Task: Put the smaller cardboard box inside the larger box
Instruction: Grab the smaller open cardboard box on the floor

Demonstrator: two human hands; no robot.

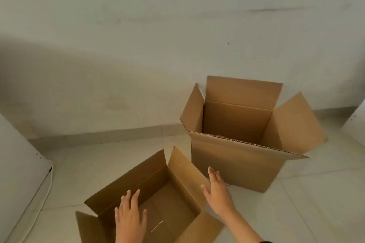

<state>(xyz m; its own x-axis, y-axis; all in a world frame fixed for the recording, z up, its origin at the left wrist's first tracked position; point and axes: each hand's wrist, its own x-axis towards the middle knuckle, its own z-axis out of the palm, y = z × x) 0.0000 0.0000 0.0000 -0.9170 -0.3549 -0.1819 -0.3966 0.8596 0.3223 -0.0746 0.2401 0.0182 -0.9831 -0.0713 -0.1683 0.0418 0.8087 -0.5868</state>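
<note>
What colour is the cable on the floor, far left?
White. The cable runs along the panel's edge, seen in the head view.

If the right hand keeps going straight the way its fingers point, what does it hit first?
Probably the larger box: the right hand points up and away, its fingertips already over that box's near front wall. The smaller box's raised flap lies just to its left. Depth is unclear, so contact can't be confirmed.

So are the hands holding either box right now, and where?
Nothing is held. Both the left hand and the right hand are open, reaching over the smaller box, not gripping it.
</note>
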